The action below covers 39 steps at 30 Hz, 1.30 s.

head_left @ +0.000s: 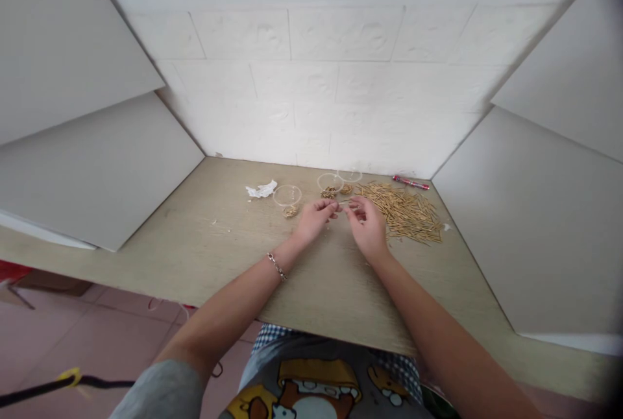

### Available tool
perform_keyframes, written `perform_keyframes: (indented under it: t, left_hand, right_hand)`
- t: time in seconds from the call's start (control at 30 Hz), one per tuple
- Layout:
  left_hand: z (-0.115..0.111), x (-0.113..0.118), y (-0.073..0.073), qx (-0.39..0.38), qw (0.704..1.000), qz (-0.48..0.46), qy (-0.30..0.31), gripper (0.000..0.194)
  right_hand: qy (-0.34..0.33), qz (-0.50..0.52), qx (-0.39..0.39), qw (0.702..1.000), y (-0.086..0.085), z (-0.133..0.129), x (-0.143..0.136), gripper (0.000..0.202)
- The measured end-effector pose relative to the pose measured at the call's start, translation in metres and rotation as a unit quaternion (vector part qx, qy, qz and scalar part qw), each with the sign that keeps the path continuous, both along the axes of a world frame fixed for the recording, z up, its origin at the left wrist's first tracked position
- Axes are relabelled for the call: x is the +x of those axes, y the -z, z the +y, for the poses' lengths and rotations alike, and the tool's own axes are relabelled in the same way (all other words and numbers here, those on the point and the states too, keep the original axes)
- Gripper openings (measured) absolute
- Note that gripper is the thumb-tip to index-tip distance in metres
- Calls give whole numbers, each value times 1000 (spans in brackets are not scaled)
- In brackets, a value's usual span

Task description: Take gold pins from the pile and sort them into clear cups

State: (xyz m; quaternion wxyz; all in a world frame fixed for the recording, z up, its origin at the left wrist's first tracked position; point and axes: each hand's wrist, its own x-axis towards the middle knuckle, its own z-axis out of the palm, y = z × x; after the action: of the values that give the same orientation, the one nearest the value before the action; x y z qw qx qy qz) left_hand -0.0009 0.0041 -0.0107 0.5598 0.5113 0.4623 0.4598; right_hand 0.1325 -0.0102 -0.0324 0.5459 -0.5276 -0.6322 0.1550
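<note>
My left hand (315,219), with a chain bracelet on the wrist, is closed in a pinch on one end of a thin light piece (342,203). My right hand (366,221) faces it, fingers bent and pinched near the piece's other end. Beyond and right of my right hand spreads a pile of thin golden sticks (403,211). Just past my fingertips lie two small golden clusters (329,192) beside clear rings (331,181). Left of my left hand, another clear ring (287,196) lies by a small golden cluster (291,211).
A crumpled white tissue (261,189) lies at the back left of the table (195,231). A red patterned tube (411,182) is behind the pile. Grey panels (97,172) stand at both sides, and a white brick-patterned wall (316,82) is behind.
</note>
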Motion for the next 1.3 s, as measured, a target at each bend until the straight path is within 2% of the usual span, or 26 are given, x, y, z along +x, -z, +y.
perform_keyframes:
  t: [0.1, 0.2, 0.37, 1.03, 1.3]
  left_hand:
    - [-2, 0, 2, -65, 992, -111, -5, 16]
    - [-4, 1, 4, -115, 970, -212, 6, 15]
    - [-6, 3, 7, -140, 948, -286, 14, 10]
    - [-6, 6, 13, -136, 953, -265, 57, 15]
    - [-6, 4, 12, -146, 964, -214, 57, 15]
  right_hand:
    - [11, -27, 44, 999, -2, -2, 1, 18]
    - [-18, -91, 81, 992, -3, -4, 0, 17]
    - [-26, -192, 108, 975, -2, -6, -1, 24]
    - [11, -278, 127, 952, -2, -6, -1, 26]
    - [-5, -276, 85, 957, 0, -4, 0, 26]
